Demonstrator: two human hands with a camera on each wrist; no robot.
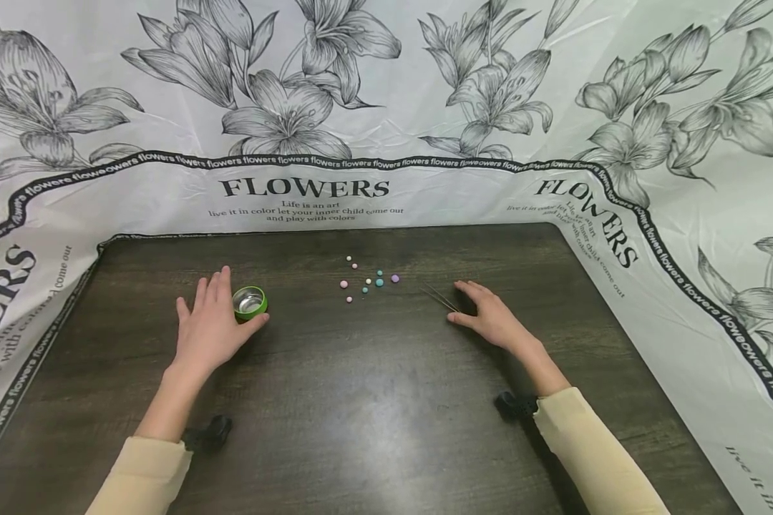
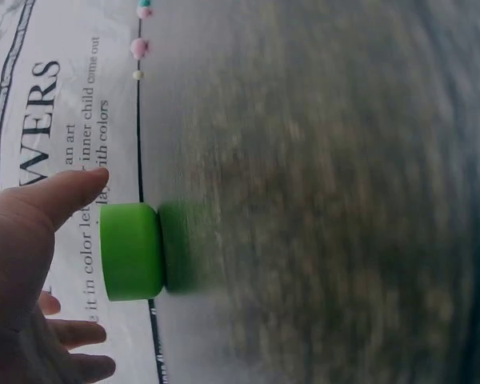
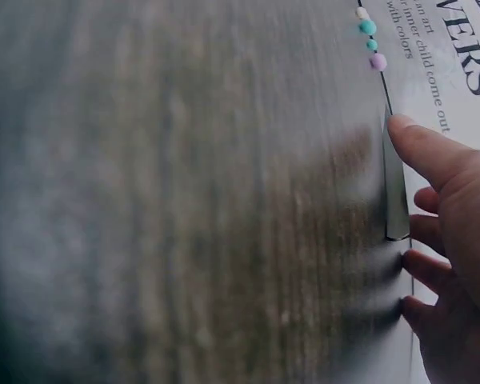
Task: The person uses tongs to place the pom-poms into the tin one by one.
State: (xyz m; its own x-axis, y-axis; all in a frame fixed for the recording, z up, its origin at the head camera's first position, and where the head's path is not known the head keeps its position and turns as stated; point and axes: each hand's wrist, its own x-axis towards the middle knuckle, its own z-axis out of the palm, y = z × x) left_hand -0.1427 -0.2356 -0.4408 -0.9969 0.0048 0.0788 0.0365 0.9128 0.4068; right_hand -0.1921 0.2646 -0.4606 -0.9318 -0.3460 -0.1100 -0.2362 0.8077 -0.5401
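In the head view my left hand (image 1: 209, 332) spreads its fingers beside a small round green bowl (image 1: 250, 317) with a silver metal inside. The thumb extends along the near side of the bowl and the other fingers stretch past its left. From the left wrist, the green bowl (image 2: 132, 252) stands upright on the table, close to the thumb (image 2: 72, 192). My right hand (image 1: 492, 315) is around the metal tweezers (image 1: 442, 297), thumb and fingers apart. The tweezers (image 3: 395, 188) lie along the tabletop, overlapped near one end by the thumb tip in the right wrist view.
Several small round beads, among them a purple bead (image 1: 395, 278), a teal bead (image 1: 379, 282) and a pink bead (image 1: 344, 284), lie between the hands. The dark wooden table (image 1: 361, 400) meets a white flower-printed sheet (image 1: 425, 193) at its back and sides.
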